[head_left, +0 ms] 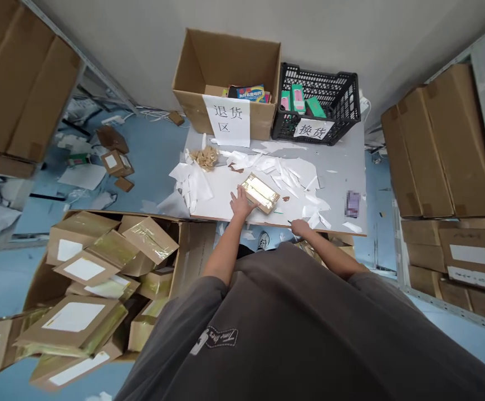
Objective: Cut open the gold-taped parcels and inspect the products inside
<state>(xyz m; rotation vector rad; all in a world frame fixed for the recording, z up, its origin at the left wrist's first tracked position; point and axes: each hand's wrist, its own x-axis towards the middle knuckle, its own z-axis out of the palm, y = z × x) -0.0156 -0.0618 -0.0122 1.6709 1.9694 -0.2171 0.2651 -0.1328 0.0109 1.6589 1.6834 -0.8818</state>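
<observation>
The taped cardboard box [262, 192] is steadied under the open left hand [241, 205] — a slim dark tool [289, 222] is grasped in the right hand [300, 227], by the near table edge [338, 231].

The single view looks from the wearer's head, forward and steeply down over the gray T-shirt [300, 317]. Both hands [242, 205] reach the counter [342, 172] at mid-distance; the wall [329, 28] faces the camera beyond, with the left rack [100, 75] and right rack [434, 305] flanking.
</observation>
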